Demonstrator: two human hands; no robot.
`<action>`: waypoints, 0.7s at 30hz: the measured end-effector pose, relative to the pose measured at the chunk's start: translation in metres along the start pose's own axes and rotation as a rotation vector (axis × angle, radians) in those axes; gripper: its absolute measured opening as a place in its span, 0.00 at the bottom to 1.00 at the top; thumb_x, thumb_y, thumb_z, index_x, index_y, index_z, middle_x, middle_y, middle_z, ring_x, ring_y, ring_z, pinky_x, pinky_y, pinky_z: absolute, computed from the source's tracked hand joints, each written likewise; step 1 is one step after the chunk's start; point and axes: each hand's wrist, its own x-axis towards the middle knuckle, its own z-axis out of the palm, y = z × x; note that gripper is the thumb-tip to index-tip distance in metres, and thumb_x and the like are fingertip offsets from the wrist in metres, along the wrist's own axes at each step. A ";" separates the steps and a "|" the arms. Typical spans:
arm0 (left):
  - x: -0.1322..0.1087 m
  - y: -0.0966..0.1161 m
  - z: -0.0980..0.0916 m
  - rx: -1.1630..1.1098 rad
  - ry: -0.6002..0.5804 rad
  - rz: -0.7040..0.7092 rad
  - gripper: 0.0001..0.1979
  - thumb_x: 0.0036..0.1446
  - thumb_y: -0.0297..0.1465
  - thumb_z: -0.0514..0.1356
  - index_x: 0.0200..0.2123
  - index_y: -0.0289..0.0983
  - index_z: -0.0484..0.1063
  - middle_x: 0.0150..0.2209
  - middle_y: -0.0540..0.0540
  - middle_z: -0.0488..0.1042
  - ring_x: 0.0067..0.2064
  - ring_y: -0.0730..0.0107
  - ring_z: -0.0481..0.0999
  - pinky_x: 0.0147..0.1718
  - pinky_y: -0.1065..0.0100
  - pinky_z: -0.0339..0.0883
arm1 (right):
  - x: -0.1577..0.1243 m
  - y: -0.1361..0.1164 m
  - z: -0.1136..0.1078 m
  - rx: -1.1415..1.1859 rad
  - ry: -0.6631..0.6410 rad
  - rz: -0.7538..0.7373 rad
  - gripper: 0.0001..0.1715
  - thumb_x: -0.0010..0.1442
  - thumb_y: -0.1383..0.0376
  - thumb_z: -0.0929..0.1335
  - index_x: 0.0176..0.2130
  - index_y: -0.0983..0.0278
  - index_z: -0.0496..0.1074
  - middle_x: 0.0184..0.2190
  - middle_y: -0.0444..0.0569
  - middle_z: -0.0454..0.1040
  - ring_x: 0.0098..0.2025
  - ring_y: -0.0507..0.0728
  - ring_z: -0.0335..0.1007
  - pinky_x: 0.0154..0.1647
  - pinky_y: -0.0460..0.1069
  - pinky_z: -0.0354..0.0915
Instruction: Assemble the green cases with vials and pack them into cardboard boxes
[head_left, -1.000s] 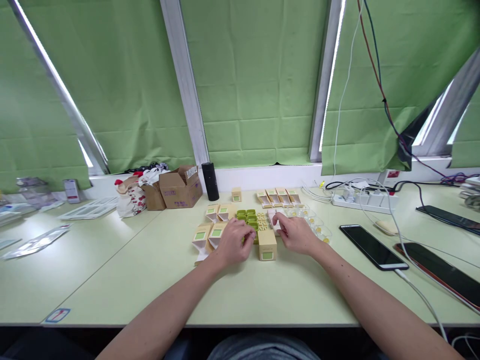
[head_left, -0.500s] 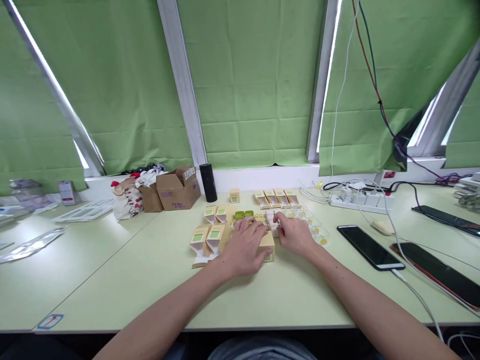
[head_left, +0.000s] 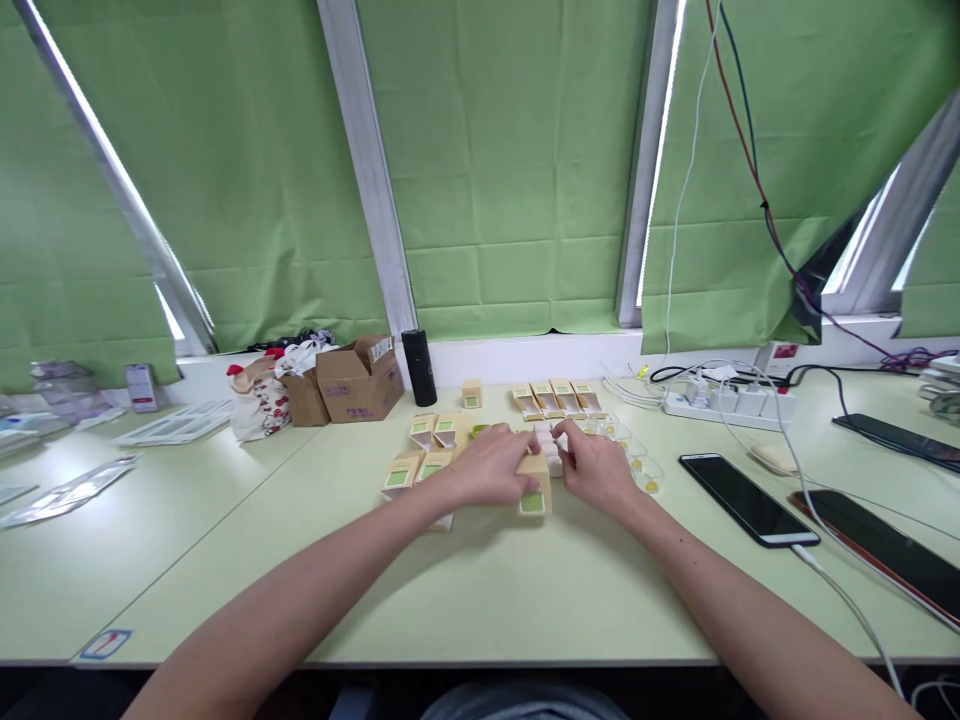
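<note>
My left hand [head_left: 495,465] grips a small tan cardboard box [head_left: 534,500] by its side, thumb in front and fingers over the top. The box has a green square on its front face. Just right of it, my right hand [head_left: 596,468] is closed, thumb and index finger bent together beside a group of pale pink-white pieces [head_left: 545,437]. Whatever those fingertips may pinch is too small to make out. Several open tan boxes [head_left: 405,470] with green squares stand left of my left hand, partly covered by it. A bit of a green container [head_left: 477,431] shows behind that hand.
Clear plastic cups with yellow bits [head_left: 646,475] lie right of my right hand. More open boxes [head_left: 559,400] and one small box [head_left: 471,394] stand farther back. A black cylinder [head_left: 419,368], a cardboard carton [head_left: 360,385], a phone [head_left: 742,498] and a power strip [head_left: 727,405] surround the work area.
My left hand has shifted from lying over the box's left side to gripping it, turning more sideways. The box's green front shows more. My right hand stays beside the pale pieces.
</note>
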 end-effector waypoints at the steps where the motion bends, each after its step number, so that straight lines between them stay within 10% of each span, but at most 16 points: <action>1: 0.007 -0.007 -0.007 -0.017 -0.004 -0.035 0.19 0.59 0.39 0.68 0.53 0.43 0.75 0.46 0.42 0.78 0.49 0.49 0.78 0.43 0.59 0.69 | 0.000 0.000 0.000 0.008 0.003 0.003 0.20 0.65 0.71 0.66 0.55 0.59 0.69 0.35 0.46 0.84 0.36 0.60 0.79 0.31 0.50 0.44; 9: 0.078 -0.093 -0.044 0.178 0.198 -0.205 0.25 0.63 0.34 0.66 0.62 0.38 0.69 0.55 0.37 0.76 0.62 0.48 0.71 0.55 0.58 0.67 | -0.002 -0.004 -0.004 0.030 -0.032 -0.011 0.18 0.67 0.70 0.66 0.56 0.59 0.69 0.33 0.46 0.84 0.36 0.60 0.79 0.31 0.50 0.45; 21: 0.110 -0.156 0.011 0.310 0.114 -0.255 0.23 0.64 0.27 0.62 0.62 0.34 0.67 0.54 0.35 0.79 0.61 0.48 0.67 0.57 0.57 0.62 | -0.003 -0.007 -0.001 0.022 -0.054 -0.052 0.17 0.68 0.69 0.65 0.56 0.58 0.67 0.37 0.47 0.86 0.37 0.61 0.80 0.32 0.51 0.45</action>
